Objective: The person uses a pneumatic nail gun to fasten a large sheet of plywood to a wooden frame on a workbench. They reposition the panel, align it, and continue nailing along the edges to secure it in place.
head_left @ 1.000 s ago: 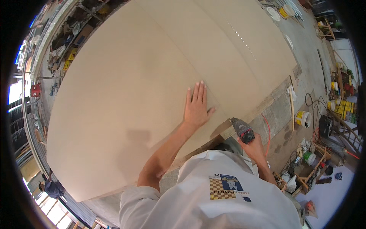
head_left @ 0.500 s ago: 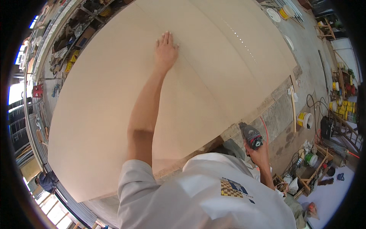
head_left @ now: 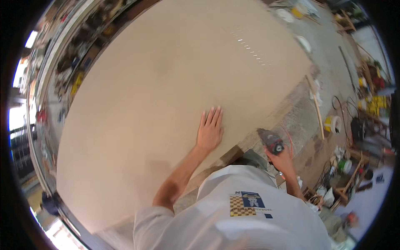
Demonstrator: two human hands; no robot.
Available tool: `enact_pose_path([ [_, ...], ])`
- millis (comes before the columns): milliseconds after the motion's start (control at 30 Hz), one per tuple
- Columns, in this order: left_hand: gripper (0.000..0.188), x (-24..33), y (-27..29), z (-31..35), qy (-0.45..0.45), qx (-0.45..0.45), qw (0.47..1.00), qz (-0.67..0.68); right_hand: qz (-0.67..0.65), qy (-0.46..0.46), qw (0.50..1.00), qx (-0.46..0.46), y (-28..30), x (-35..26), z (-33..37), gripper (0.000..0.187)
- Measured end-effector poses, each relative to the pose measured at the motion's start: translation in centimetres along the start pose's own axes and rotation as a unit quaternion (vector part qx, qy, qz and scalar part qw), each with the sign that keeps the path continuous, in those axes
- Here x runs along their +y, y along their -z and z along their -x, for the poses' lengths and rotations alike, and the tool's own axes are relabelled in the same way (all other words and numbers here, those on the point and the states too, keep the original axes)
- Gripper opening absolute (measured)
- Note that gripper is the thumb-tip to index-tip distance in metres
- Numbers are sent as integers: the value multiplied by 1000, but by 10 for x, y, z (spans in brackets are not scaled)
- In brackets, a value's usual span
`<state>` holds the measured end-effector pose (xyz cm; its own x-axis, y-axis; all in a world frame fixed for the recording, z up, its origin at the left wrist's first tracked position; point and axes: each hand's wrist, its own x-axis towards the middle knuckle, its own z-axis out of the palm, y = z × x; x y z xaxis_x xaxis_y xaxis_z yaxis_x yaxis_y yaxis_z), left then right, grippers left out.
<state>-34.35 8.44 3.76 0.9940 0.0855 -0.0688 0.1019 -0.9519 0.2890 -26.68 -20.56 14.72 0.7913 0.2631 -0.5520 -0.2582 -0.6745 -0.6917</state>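
A large pale tan board (head_left: 125,125) spreads across most of the view. My left hand (head_left: 210,133) lies flat on it near the close edge, palm down with the fingers stretched. At the board's right-hand near edge, my right hand (head_left: 281,159) is closed around the handle of a dark grey and red nail gun (head_left: 273,141). The tool's nose points at the board's edge; blur hides whether it touches. A thin red hose (head_left: 288,139) shows beside the tool.
A wooden strip (head_left: 316,108) leans by the board's right corner. Beyond stand a white bucket (head_left: 332,124), yellow containers (head_left: 376,104) and hoses on the concrete floor (head_left: 327,62). Cluttered shelves (head_left: 79,62) line the left. A row of bright spots (head_left: 252,52) shows on the board.
My left hand has slid from far out on the board back toward me and to the right. The nail gun stays near the edge in my right hand. The view has shifted slightly.
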Motion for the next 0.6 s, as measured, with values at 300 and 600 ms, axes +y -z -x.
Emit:
enact_pose_path([
  [300, 76, -18, -20, -47, 89, 19, 996, -22, -9, -19, 999, 28, 79, 8, -7, 29],
  [600, 64, -227, 22, -212, 317, 77, 945, -5, -56, -39, 993, 93, 217, 97, -65, 29],
])
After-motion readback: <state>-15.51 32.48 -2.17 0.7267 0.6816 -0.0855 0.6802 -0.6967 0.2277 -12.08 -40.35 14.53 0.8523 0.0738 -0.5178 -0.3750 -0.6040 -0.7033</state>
